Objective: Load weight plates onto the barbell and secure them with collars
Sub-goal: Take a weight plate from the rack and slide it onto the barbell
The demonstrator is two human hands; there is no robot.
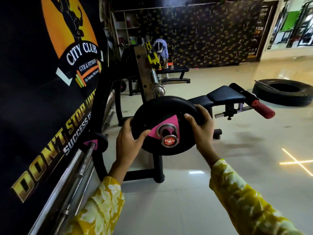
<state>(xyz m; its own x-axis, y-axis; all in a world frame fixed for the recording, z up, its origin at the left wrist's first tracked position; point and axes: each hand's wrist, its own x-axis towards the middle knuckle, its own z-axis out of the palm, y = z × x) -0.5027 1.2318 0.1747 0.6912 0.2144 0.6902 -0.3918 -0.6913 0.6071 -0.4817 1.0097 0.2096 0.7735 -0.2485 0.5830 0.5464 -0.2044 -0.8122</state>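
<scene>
On the far left, against the black banner, we see spare chrome bars leaning in a rack, one carrying a small black plate with a pink wedge. Moving right, our left hand clasps the lower-left rim of the weight plate, thumb hooked over its face. The plate is a matte black rubber disc with a pink triangular panel and a polished steel ring at the bore — and the barbell end, capped in red, is poking through that bore, so we judge the plate is being slid onto the sleeve. Our right hand clamps the upper-right rim; gripping opposite edges keeps the disc square to the bar. Beyond lies a padded black bench, then a rubber tyre on glossy tiles.
</scene>
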